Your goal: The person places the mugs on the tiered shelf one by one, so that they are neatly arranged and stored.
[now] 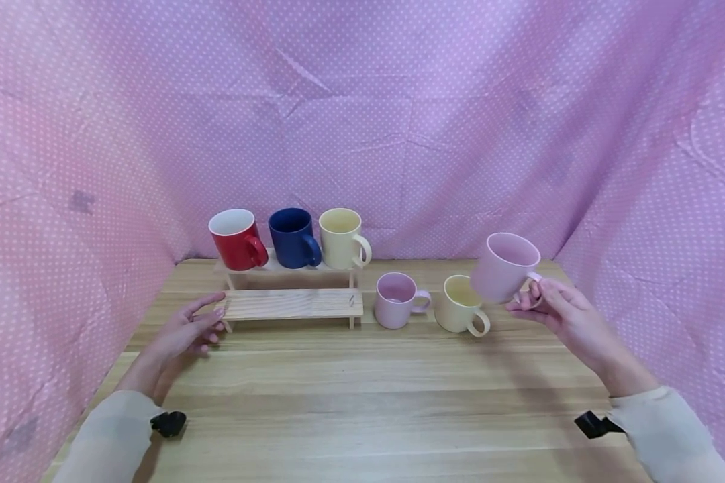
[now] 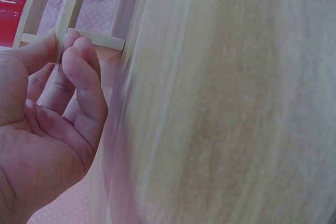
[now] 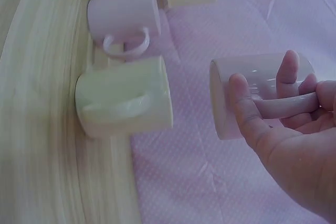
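Pale pink, glossy cylindrical mug (image 1: pixel 499 275): up in the air at 2 o'clock from table centre (person sits at 6), roughly upright, handle toward 4. Right forearm comes in from 4, white sleeve (image 1: pixel 670 429). Left forearm comes in from 8, reaching to 10. Surface: light wood-grain table (image 1: pixel 350 389); pink white-dotted fabric (image 1: pixel 362 134) hangs at 9, 12 and 3. Stepped pale wooden rack (image 1: pixel 290 305) at 11; upper tier carries red mug with white inside (image 1: pixel 237 251), navy blue mug (image 1: pixel 290 245), cream-yellow mug (image 1: pixel 338 248), running clockwise. On the table: second pale pink mug (image 1: pixel 393 312) just past 12, second cream-yellow mug (image 1: pixel 453 315) at 1. Right hand (image 1: pixel 562 312): fingers and thumb gripping the raised mug's handle. Left hand (image 1: pixel 184 332): narrow, thumb and fingers pinching the rack's lower-tier end.
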A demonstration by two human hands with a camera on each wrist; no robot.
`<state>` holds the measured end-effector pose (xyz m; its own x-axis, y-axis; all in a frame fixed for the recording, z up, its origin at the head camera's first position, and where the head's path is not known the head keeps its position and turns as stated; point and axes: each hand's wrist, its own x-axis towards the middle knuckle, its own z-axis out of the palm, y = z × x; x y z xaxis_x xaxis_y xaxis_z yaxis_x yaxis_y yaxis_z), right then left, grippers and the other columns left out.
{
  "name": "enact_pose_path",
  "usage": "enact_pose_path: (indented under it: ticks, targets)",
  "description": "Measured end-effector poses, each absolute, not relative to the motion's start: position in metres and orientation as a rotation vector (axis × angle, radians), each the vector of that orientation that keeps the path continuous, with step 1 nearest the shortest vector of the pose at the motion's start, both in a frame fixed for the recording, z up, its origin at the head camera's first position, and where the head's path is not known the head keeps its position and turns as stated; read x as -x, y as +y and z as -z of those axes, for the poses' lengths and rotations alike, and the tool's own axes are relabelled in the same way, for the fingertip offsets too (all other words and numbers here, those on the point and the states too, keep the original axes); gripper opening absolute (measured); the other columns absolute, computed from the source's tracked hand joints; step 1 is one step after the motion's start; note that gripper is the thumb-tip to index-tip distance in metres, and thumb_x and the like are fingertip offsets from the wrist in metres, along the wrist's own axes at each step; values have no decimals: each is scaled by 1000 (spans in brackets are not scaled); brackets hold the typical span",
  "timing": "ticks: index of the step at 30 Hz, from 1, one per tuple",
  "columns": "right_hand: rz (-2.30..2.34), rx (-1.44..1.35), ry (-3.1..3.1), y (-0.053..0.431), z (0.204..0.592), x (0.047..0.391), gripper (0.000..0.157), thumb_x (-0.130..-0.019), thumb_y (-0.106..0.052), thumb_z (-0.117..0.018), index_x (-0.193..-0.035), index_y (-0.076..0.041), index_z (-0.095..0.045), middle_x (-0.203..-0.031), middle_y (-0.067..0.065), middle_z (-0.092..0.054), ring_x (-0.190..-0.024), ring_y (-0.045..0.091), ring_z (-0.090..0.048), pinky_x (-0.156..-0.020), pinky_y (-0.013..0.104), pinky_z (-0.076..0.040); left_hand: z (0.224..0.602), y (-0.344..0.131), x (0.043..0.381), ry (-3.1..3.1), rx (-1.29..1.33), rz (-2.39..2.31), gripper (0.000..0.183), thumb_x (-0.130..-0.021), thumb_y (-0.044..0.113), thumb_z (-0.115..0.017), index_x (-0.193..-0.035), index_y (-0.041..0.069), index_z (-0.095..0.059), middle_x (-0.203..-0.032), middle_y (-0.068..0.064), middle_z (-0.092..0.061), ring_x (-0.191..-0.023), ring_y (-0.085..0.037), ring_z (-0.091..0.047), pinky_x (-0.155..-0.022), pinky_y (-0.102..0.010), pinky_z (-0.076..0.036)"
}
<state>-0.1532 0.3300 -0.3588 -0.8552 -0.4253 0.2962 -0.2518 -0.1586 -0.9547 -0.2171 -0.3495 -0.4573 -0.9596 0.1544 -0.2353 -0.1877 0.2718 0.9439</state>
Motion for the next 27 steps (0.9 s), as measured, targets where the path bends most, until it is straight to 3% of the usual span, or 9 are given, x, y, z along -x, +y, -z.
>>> enact_pose_path:
  ticks: [7,21,27]
  targets:
    - [2119,847,1904,298,353,151,30,-113,-12,-23,-102,3,-47,-100,11,-56,-113,30,-65,-101,40,-50,456,-351,217,2274,31,-1735,68,-103,38,-60,-160,18,-29,-90,1,-69,-70,-12,-63,-56,-29,-55]
    - [2003,945,1855,220,360,157,30,-113,-12,-26,-99,6,-45,-95,12,-58,-107,27,-67,-99,45,-52,456,-351,216,2254,37,-1753,67,-103,36,-60,-160,18,-29,-90,2,-70,-70,-11,-63,-56,-29,-56]
    - [1966,842,1899,173,364,167,37,-113,-22,-35,-97,9,-49,-95,18,-58,-108,41,-66,-99,51,-51,456,-350,216,2249,33,-1757,68,-103,36,-61,-160,17,-29,-91,1,-70,-70,-11,-63,-56,-29,-56]
